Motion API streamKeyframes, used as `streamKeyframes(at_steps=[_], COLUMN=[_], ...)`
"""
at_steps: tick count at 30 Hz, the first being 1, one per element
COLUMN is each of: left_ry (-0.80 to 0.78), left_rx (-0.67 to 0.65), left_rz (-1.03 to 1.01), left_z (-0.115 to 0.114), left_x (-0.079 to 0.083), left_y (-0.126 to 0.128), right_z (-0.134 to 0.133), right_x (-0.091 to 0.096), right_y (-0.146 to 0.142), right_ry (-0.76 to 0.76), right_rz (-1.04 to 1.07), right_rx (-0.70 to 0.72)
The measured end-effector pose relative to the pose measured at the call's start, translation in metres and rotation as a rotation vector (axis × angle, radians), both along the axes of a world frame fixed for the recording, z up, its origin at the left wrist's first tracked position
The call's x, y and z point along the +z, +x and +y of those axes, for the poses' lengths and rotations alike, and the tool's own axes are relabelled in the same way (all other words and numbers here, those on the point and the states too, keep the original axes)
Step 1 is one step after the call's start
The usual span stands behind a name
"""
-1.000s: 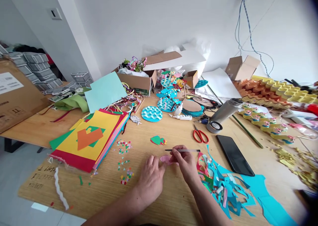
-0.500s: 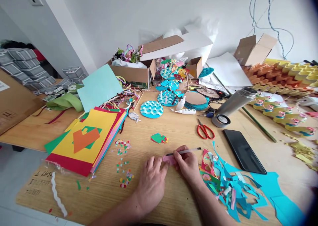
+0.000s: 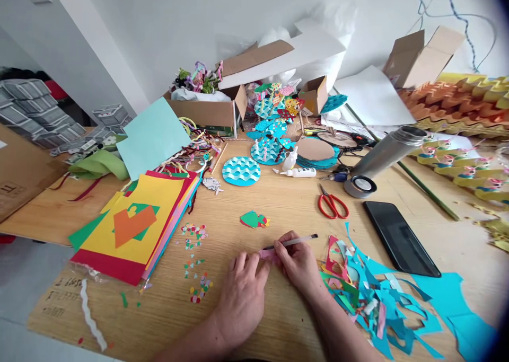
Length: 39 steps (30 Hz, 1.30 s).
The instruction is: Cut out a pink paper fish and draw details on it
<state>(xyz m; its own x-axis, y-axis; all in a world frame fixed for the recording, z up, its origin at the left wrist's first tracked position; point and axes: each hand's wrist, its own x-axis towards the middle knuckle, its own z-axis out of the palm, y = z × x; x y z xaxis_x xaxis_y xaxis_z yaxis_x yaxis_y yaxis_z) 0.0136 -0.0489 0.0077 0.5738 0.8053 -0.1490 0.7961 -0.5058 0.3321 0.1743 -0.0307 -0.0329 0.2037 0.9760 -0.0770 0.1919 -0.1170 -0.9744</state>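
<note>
A small piece of pink paper lies on the table between my hands. My left hand holds its left end down, with bent fingers and the thumb close beside it. In my right hand is a pen with a clear barrel, gripped between thumb and fingers, its tip over the paper. My fingers cover part of the pink paper. Just beyond them sits a green and red paper fish. Red-handled scissors lie farther off to the right.
Blue paper scraps spread right of my forearm, below a black phone. A metal flask stands behind. Confetti and stacked coloured paper are at left. A wavy blue disc and glue bottle lie farther back.
The view has shifted slightly. The pen's tilt has changed a little in my right hand. My left hand stays at the pink paper.
</note>
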Motion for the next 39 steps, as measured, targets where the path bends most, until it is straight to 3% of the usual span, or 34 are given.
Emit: streamKeyframes(at_steps=[39], left_ry=[0.070], left_rx=[-0.020], left_rz=[-0.009], left_z=[-0.0008], left_x=[-0.0021], left_y=[-0.0019], right_z=[0.0015], right_x=[-0.0018], right_y=[-0.0021], right_ry=[0.014], right_rz=[-0.073], right_rx=[-0.005])
